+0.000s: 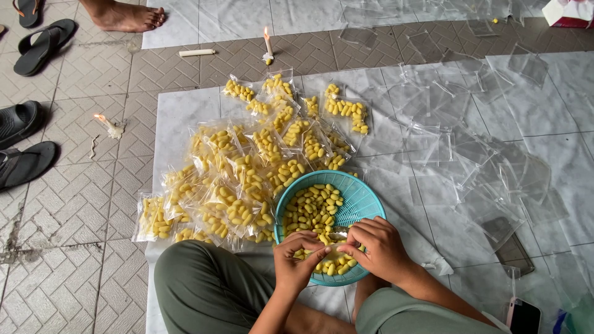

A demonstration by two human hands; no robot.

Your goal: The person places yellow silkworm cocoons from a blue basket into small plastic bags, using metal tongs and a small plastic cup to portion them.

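A teal plastic basket [362, 201] sits on the floor sheet between my knees, part filled with small yellow oval snack pieces [312, 207]. My left hand [297, 263] and my right hand [378, 247] meet over its near rim, fingers pinched together on a small clear plastic bag [334, 238] with a few yellow pieces in it. A heap of filled clear packets [247, 173] lies to the left and behind the basket.
Several empty clear bags [470, 148] are spread to the right on white sheets. A lit candle [268, 43] stands behind, another [106, 122] at left, an unlit one [197, 52] lies flat. Sandals [25, 142], another person's foot [127, 15], a phone [523, 315].
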